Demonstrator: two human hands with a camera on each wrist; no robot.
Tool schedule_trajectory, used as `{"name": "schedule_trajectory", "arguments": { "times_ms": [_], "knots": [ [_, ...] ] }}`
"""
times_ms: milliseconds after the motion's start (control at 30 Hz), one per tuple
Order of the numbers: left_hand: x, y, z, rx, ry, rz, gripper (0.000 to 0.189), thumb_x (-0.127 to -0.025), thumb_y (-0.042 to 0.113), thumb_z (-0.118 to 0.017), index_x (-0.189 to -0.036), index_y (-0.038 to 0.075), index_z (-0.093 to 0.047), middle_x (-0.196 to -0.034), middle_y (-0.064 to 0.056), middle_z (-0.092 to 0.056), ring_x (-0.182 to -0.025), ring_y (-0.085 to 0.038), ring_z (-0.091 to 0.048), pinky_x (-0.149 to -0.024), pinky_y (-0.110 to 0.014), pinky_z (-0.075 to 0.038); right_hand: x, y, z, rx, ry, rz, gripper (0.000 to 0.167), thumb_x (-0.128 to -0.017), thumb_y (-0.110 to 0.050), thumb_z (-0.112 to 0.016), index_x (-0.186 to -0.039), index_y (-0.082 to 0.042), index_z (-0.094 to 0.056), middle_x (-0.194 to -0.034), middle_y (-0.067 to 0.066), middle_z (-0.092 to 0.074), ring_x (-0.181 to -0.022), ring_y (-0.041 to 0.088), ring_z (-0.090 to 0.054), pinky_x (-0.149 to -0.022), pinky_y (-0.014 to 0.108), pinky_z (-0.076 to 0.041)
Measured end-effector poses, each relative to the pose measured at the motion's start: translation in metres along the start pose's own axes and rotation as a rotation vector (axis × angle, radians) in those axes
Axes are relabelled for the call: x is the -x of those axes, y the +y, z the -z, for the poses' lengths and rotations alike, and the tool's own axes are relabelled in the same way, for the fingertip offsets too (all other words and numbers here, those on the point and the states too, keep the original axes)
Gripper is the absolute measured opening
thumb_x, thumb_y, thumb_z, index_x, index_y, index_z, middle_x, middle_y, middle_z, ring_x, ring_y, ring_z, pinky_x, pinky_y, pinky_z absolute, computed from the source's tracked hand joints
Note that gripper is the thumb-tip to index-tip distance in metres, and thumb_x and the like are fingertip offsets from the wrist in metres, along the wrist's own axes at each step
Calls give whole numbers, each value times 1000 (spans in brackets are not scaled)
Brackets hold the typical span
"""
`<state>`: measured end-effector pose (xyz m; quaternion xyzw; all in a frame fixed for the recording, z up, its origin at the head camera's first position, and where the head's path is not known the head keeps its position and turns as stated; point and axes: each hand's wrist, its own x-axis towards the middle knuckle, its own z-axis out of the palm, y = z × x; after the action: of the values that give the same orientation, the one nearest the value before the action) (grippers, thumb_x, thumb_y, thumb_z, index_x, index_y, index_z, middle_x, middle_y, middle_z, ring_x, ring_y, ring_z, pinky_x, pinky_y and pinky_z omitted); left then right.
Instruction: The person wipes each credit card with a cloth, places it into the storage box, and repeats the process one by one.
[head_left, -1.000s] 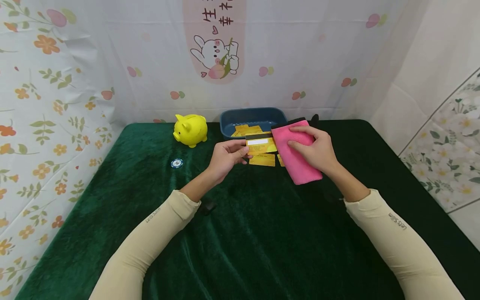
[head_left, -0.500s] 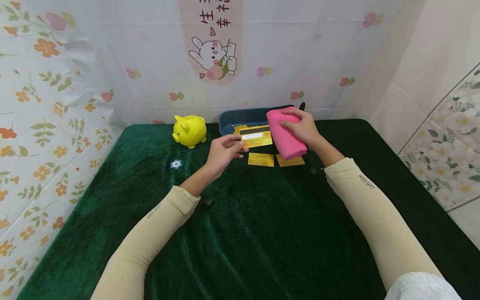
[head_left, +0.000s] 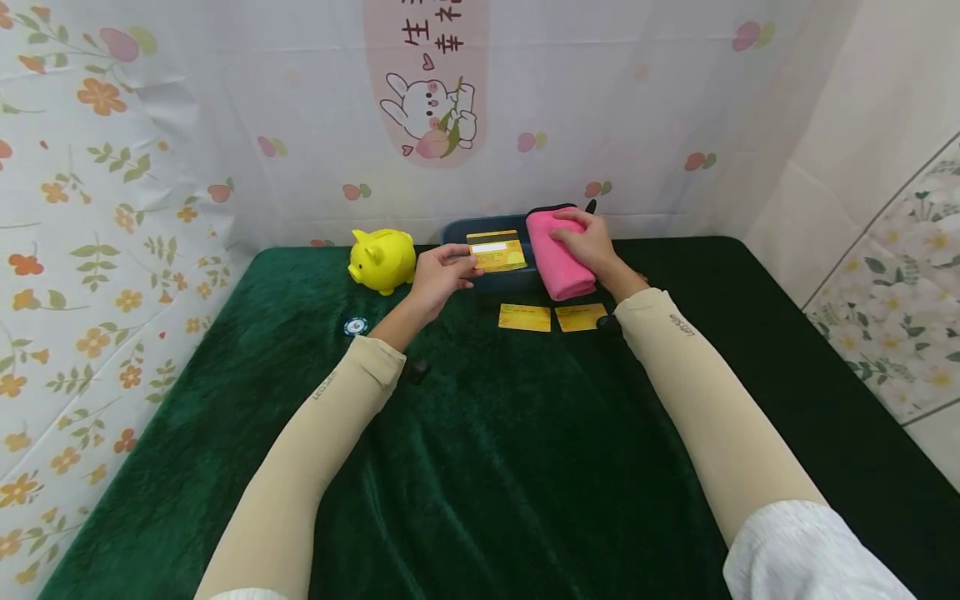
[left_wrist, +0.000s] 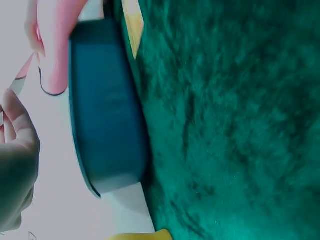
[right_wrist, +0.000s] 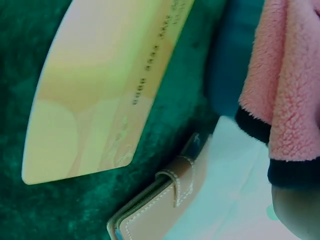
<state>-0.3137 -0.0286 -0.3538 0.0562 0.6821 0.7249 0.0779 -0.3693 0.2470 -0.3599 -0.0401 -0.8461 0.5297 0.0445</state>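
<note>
My left hand (head_left: 437, 282) pinches a yellow bank card (head_left: 498, 252) by its left end, between thumb and fingers. The card's dark stripe and white strip face me, in front of the upper part of a blue tray (head_left: 512, 283). My right hand (head_left: 589, 247) grips a folded pink fleece cloth (head_left: 558, 265) with black edging, at the tray's right end. The cloth hangs apart from the card. In the left wrist view the tray (left_wrist: 107, 110) stands below both hands, and its inside is hidden. Two more yellow cards, a left one (head_left: 524, 317) and a right one (head_left: 581, 317), lie before it.
Left of the tray stands a yellow piggy bank (head_left: 382, 260), with a blue and white poker chip (head_left: 356, 326) nearer me. The right wrist view shows a brown stitched wallet (right_wrist: 157, 205) with a strap. A patterned curtain (head_left: 300, 108) hangs behind the green cloth-covered table (head_left: 480, 467).
Both hands have moved away from me, the right also leftward, carrying the pink cloth and the card. The cloth has drawn clear of the card, and the right card on the table is uncovered.
</note>
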Motion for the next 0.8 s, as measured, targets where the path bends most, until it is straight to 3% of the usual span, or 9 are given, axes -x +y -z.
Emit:
{"name": "schedule_trajectory", "arguments": {
  "times_ms": [200,433,633,800],
  "knots": [
    [-14,-4,4,-108,36,60,33,-97,14,-65,-128,2,-61,-118,-15,-70,-85,-21,-71,-68,-23,-56,-2,5,-5,37,-5,8,44,-96,-33,-64,-138,-19,-59,-143,11,-47,-111,27,-49,-87,35,-48],
    [-31,-7,8,-186,63,5,33,-99,14,-63,-128,0,-61,-114,-22,-69,-80,-23,-68,-55,-19,-50,0,3,-8,93,-28,37,42,-98,-35,-61,-137,-21,-58,-137,13,-48,-104,29,-51,-80,36,-49],
    [-46,-8,6,-167,39,-1,33,-100,15,-62,-129,0,-60,-116,-20,-68,-97,-32,-67,-62,-22,-53,1,5,-12,169,-24,34,42,-98,-39,-59,-138,-25,-58,-141,13,-46,-114,31,-46,-87,41,-49],
    [-55,-13,9,-169,54,-8,35,-100,15,-61,-131,-1,-59,-116,-17,-69,-106,-36,-64,-67,-25,-55,1,7,-15,129,0,78,41,-98,-35,-60,-136,-22,-59,-143,13,-46,-113,32,-48,-85,40,-49]
  ]
}}
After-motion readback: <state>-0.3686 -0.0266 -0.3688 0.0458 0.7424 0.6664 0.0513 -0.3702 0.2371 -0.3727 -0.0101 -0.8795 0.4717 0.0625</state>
